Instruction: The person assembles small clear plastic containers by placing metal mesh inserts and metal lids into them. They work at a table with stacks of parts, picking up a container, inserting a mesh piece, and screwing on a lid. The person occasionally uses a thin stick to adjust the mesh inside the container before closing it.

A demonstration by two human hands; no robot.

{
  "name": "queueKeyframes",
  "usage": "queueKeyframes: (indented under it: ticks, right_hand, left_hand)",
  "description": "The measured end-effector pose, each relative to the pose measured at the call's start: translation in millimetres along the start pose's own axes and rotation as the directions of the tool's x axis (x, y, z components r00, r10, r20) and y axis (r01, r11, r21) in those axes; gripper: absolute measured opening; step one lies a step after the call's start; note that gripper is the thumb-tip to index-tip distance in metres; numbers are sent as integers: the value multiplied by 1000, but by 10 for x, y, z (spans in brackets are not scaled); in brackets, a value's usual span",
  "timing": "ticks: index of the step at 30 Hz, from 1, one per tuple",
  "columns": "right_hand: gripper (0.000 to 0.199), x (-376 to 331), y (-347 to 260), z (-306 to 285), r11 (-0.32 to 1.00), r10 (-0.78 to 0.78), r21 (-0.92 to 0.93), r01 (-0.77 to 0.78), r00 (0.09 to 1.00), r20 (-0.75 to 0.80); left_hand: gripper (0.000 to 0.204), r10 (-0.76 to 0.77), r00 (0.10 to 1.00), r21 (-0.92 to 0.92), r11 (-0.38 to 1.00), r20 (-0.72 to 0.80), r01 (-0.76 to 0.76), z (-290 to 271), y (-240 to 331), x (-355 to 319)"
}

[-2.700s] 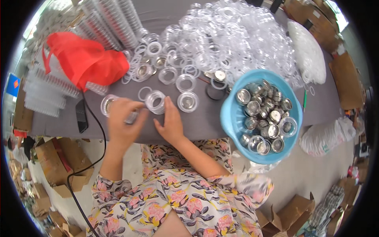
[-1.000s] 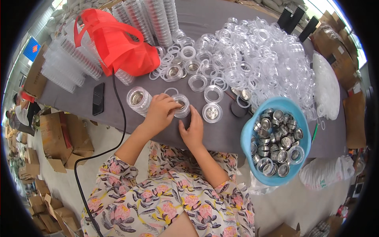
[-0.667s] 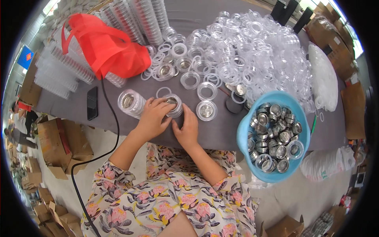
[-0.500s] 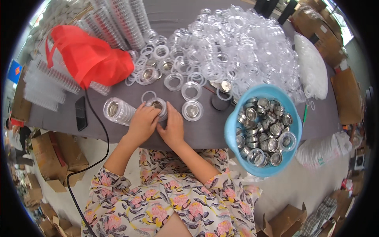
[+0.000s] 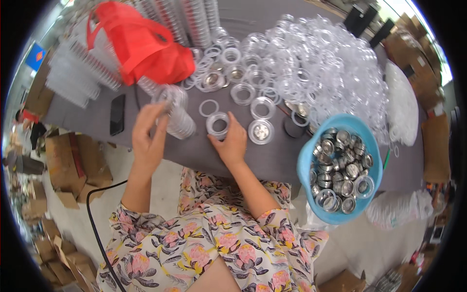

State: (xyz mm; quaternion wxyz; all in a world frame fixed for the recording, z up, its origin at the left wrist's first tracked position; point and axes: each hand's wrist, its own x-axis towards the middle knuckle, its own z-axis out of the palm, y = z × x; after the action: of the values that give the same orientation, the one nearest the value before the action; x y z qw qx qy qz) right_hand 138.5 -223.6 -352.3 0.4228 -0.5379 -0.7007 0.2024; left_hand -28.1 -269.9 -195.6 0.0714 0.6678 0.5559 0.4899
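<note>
My left hand (image 5: 150, 130), slightly blurred, is beside the top of a leaning stack of clear round plastic cases (image 5: 181, 125). Its thumb and fingers are closed together; what they pinch I cannot make out. On the grey table, my right hand (image 5: 232, 142) grips a clear round case (image 5: 217, 125) between thumb and fingers, and grey shows through its centre. Just behind that case lies a loose white ring (image 5: 209, 107). To the right of my right hand are a clear case holding a silver disc (image 5: 261, 131) and an open clear case (image 5: 262, 107).
A blue basin (image 5: 305, 168) of silver round tins stands at the right table edge. Behind lies a heap of clear rings and cases (image 5: 331, 73). A red bag (image 5: 146, 46), tall stacks of clear cases (image 5: 197, 22) and a black phone (image 5: 117, 115) are at left.
My left hand has left the case that both hands were touching and moved left to the stack. My right hand stays at the case. The whole view has shifted and tilted.
</note>
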Motion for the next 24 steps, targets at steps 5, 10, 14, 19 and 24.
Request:
queueKeyframes:
  ticks: [5, 10, 14, 19, 24]
  right_hand:
    - [83, -3, -21, 40, 999, -31, -26, 31, 999, -18]
    - [87, -13, -3, 14, 1000, -27, -10, 27, 1000, 12]
    - [92, -15, -17, 3, 999, -11, 41, 9, 999, 47]
    - [91, -73, -4, -95, 996, -70, 61, 72, 997, -31]
    - [88, -112, -582, 61, 733, 118, -602, -316, 931, -345]
  left_hand:
    - [22, 97, 983, 358, 922, 154, -147, -207, -343, -7]
    - [26, 144, 918, 441, 842, 371, -310, -204, -248, 90]
    - [29, 123, 945, 405, 881, 303, -245, -188, -249, 79]
    - [33, 387, 922, 402, 844, 2, -355, -11, -58, -26]
    - [37, 526, 769, -173, 849, 364, -498, 785, 396, -101]
